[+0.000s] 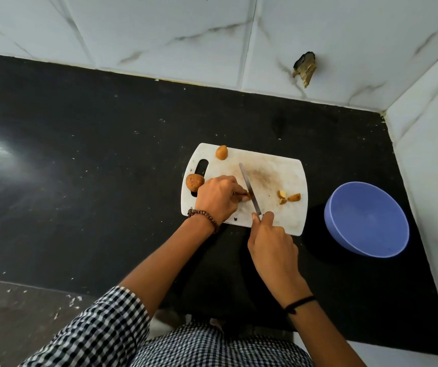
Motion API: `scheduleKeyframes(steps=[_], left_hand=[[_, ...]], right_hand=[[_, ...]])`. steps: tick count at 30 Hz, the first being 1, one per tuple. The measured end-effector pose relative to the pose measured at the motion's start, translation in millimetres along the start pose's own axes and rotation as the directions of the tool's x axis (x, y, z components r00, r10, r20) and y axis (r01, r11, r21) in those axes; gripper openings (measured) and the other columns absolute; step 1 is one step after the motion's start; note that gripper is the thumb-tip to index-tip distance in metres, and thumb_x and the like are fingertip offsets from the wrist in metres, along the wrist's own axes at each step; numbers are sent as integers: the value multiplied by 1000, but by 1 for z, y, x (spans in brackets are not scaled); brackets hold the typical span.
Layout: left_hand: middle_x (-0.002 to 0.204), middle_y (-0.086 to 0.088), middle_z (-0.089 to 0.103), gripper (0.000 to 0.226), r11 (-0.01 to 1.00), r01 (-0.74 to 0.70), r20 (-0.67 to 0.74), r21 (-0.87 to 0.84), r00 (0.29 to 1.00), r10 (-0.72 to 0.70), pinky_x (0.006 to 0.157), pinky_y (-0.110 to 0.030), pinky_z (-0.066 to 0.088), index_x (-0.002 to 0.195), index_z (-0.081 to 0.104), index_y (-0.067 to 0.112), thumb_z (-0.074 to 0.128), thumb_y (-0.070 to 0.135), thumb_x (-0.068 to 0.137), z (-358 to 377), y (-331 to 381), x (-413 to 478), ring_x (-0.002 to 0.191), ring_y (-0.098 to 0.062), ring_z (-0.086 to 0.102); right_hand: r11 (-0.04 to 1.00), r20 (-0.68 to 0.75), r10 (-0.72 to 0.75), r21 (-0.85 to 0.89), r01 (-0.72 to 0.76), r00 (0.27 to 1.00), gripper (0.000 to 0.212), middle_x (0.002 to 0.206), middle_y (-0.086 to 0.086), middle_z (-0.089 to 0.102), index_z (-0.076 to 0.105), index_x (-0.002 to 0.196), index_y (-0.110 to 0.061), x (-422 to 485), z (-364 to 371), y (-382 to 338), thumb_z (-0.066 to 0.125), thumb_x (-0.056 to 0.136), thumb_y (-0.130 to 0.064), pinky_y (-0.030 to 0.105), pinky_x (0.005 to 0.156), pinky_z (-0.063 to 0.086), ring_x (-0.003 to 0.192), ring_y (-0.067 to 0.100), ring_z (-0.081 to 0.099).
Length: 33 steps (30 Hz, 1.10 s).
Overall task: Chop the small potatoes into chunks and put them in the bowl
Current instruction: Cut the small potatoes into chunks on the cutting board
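Knife (250, 192) blade down on the white cutting board (270, 165), right hand (272, 241) gripping its handle. Left hand (219, 198), fingers (240, 193) pinched on a potato piece (247, 195) beside the blade. Cut chunks (289, 197) lie near the board's right edge, whole potatoes (194, 181) at its left. Blue bowl (366, 219) sits on the counter (80, 144), right of the board.
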<state>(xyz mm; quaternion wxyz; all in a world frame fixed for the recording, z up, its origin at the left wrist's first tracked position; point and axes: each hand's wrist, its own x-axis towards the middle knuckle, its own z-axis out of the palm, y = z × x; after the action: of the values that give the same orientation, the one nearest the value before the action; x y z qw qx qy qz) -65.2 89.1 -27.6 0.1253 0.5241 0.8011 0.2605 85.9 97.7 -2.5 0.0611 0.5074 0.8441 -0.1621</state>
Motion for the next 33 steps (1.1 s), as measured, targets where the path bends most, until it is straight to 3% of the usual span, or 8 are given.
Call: scheduleKeyframes(steps=[6, 15, 23, 33], left_hand=[[90, 5, 68, 18, 1000, 31, -11, -7, 999, -31, 65, -34, 54, 102, 76, 24, 68, 29, 87, 5, 1, -2, 86, -13, 61], [93, 0, 70, 17, 996, 85, -39, 2, 996, -85, 71, -35, 56, 102, 75, 18, 67, 21, 87, 10, 4, -4, 88, -17, 63], [90, 2, 72, 15, 984, 157, -36, -90, 986, -161, 71, -30, 56, 97, 77, 17, 70, 23, 85, 6, 8, -3, 82, -14, 65], [87, 1, 72, 12, 958, 233, -2, -164, 972, -237, 78, -29, 57, 90, 73, 15, 72, 25, 84, 2, 8, 2, 82, -11, 66]], right_hand=[[1000, 36, -6, 14, 6, 999, 34, 102, 11, 66, 46, 117, -11, 10, -4, -8, 27, 110, -38, 37, 65, 46, 93, 31, 67], [1000, 120, -12, 3, 11, 993, 33, 105, 11, 65, 45, 118, -11, 1, -3, 2, 28, 110, -37, 38, 69, 45, 98, 32, 65], [1000, 178, 0, 19, -4, 984, 37, 104, 11, 63, 46, 119, -12, -24, -4, 23, 27, 109, -42, 43, 77, 53, 97, 31, 64], [997, 287, 24, 57, -42, 958, 32, 85, -1, 56, 43, 110, -20, -55, -11, 49, 24, 108, -46, 30, 64, 46, 78, 15, 60]])
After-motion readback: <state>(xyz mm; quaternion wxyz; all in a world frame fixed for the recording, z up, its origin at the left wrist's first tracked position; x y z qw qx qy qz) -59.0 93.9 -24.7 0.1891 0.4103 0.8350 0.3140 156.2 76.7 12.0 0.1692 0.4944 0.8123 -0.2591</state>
